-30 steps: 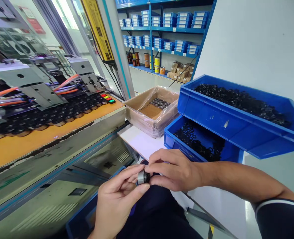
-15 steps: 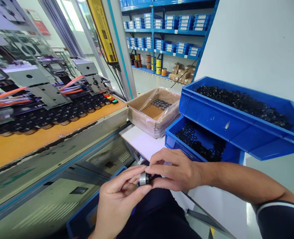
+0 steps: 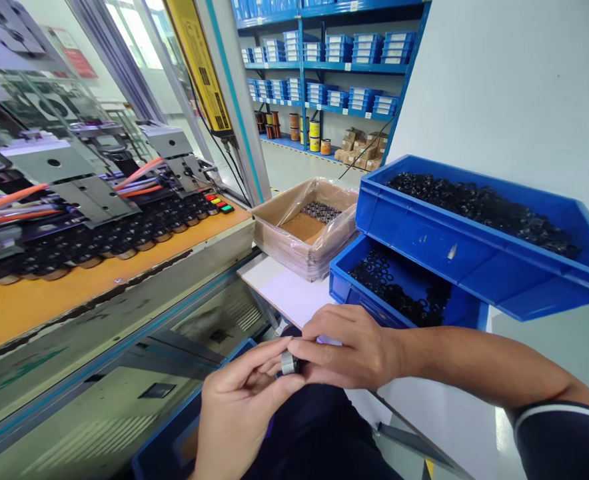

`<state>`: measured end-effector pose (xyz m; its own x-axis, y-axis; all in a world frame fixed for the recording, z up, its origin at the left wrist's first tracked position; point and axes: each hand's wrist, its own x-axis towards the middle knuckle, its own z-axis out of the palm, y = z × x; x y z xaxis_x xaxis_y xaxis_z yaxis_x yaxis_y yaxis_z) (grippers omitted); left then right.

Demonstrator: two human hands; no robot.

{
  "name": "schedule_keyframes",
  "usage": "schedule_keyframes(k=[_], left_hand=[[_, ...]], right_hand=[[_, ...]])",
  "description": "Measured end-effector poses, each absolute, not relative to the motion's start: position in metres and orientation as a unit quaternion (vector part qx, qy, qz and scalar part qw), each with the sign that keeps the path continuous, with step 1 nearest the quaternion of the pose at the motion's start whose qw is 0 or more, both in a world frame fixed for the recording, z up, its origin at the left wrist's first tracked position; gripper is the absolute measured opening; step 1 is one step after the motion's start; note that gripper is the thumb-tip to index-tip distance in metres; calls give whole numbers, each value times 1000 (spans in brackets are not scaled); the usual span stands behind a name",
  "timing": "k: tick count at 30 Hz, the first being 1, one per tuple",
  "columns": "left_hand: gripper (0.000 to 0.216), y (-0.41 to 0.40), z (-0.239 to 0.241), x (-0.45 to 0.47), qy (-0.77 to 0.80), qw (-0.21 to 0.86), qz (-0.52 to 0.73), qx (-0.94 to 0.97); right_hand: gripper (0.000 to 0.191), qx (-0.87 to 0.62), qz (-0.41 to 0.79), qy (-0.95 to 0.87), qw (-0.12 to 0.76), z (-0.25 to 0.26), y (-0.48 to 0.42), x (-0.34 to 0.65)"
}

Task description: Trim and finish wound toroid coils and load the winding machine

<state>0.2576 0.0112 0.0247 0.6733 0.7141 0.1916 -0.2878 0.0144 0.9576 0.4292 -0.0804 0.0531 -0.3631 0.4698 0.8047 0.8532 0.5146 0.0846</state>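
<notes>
Above my lap, both hands meet at a small ring-shaped steel stator core [image 3: 288, 363] with black plastic on its right side. My left hand [image 3: 242, 393] is closed round it, thumb below and fingers above. From the right, my right hand [image 3: 347, 347] pinches the black plastic end piece [image 3: 299, 365] against the core, its fingertips touching my left fingers. Most of that black piece is hidden by the fingers, so how far it sits on the core I cannot tell.
A plastic-lined cardboard box [image 3: 299, 250] of metal cores stands on a white table [image 3: 289, 283]. Beside it are an upper blue bin [image 3: 424, 227] and a lower blue bin [image 3: 342, 283] with black plastic rings. At left, a machine [image 3: 89, 193] stands over rows of stators on an orange bench [image 3: 124, 275].
My right fingers have closed further over the black end piece, which now shows less. The stator core has turned slightly in my fingers. The view has shifted a little.
</notes>
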Motion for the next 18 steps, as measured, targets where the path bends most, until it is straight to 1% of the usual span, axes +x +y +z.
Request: schedule_keyframes(k=[2, 4, 7, 10, 13, 15, 18], left_hand=[[35, 5, 22, 261, 167, 683, 393, 592], [34, 3, 21, 262, 164, 652, 430, 603], [37, 11, 25, 259, 146, 541, 477, 677], [33, 22, 31, 254, 72, 430, 477, 763], [29, 27, 36, 252, 27, 368, 481, 795], [27, 26, 36, 252, 28, 352, 493, 795], [25, 27, 35, 247, 44, 360, 492, 791]], right_hand=[[25, -403, -283, -789, 368, 53, -81, 429], [21, -399, -278, -784, 385, 54, -82, 429], [15, -411, -226, -771, 431, 55, -85, 425], [11, -414, -176, -760, 469, 53, -85, 416], [12, -423, -141, -759, 474, 52, -84, 411], [13, -433, -133, -781, 429, 59, -88, 423], [27, -502, -193, -790, 294, 91, -107, 472]])
